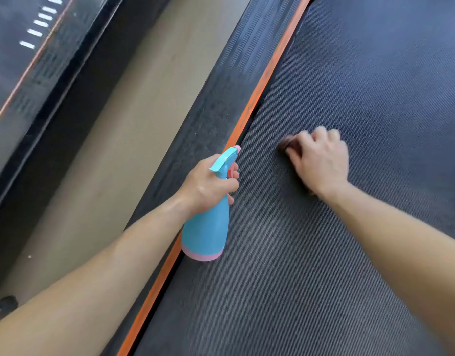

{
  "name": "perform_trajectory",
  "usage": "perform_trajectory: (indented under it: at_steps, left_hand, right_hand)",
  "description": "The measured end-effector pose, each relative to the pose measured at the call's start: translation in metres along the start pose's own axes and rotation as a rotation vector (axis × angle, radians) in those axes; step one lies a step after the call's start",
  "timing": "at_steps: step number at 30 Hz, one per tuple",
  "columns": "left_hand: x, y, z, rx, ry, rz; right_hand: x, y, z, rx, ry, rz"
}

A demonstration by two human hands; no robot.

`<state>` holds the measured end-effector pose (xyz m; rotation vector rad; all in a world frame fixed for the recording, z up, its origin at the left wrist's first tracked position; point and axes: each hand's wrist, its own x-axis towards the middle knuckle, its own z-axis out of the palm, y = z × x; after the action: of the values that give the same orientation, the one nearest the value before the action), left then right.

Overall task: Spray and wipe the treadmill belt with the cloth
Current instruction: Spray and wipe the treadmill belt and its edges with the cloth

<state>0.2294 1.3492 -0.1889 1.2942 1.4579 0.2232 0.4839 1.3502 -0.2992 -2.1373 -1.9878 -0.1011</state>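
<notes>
Head view, looking down.

The treadmill belt (362, 73) is dark and ribbed. Its long axis runs on a diagonal from the lower left of the frame to the upper right. An orange stripe (270, 70) follows its left edge, with a black side rail (221, 86) beyond that and tan floor (113, 129) further left.

We note the left hand (211, 186) wrapped round the neck of the spray bottle (208, 227), which is blue with a pink base. Its fingers curl at the pink trigger. The bottle sits over the belt's left edge, just beside the stripe. Its long axis lies nearly along the belt, base toward us, and the nozzle points away up the belt. We cannot tell whether the base touches the belt.

The right hand (321, 163) is further onto the belt, knuckles up. Its fingers are curled over a dark brown cloth (285, 143) and hold it down on the belt. The hand hides most of the cloth, and only one end shows past the fingers.
</notes>
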Motion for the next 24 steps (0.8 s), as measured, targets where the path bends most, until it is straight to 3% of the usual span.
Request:
perform_trajectory:
  at_steps: [3, 9, 11, 14, 17, 20, 24]
  left_hand:
    - [0.0, 0.003, 0.002, 0.031, -0.008, -0.019]
    - [0.011, 0.02, 0.017, 0.015, -0.011, 0.006]
    - [0.014, 0.024, 0.023, 0.012, -0.026, 0.01]
    - [0.016, 0.029, 0.032, 0.039, -0.047, -0.001]
    - [0.016, 0.034, 0.043, 0.014, -0.073, 0.027]
    - [0.02, 0.036, 0.052, 0.013, -0.095, 0.048]
    - [0.024, 0.039, 0.062, 0.02, -0.136, 0.053]
  right_hand:
    - [-0.012, 0.005, -0.005, -0.003, 0.007, 0.025]
    - [-0.111, -0.021, -0.01, 0.108, -0.099, -0.38]
    - [-0.088, -0.012, -0.006, 0.092, -0.075, -0.301]
    - [-0.036, 0.011, -0.001, 0.019, -0.009, -0.037]
    - [-0.023, 0.022, -0.003, -0.02, 0.005, 0.058]
    - [-0.074, 0.008, -0.007, 0.01, 0.05, -0.039]
    - [-0.142, 0.0, -0.018, 0.086, -0.065, -0.246]
